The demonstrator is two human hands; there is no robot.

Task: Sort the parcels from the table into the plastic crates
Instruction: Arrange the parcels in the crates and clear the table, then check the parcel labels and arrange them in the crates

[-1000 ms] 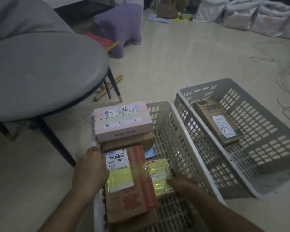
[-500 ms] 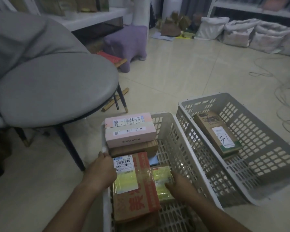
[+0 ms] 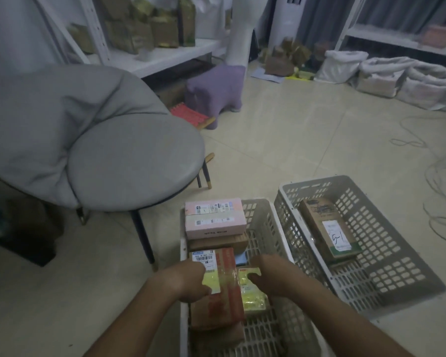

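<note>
Two grey plastic crates stand side by side on the floor. The left crate (image 3: 276, 228) holds a pink box (image 3: 214, 220) on a brown box, a brown parcel with red print (image 3: 227, 305) and a small yellow-taped parcel (image 3: 252, 297). My left hand (image 3: 188, 279) lies with curled fingers on the red-printed parcel's label; whether it grips is unclear. My right hand (image 3: 271, 276) is over the yellow parcel's far end, thumb on it, fingers curled round it. The right crate (image 3: 317, 180) holds a brown box with a white label (image 3: 322, 222).
A grey cushioned chair (image 3: 129, 163) stands just left of the crates, its legs close to the left crate. A purple stool (image 3: 214, 86) and white shelves are behind it. Sacks (image 3: 397, 76) line the back wall and loose cables (image 3: 443, 176) lie at right.
The view has tilted up. My left hand moved from the red-printed parcel's left edge onto its label. My right hand slid up to the yellow parcel's far end.
</note>
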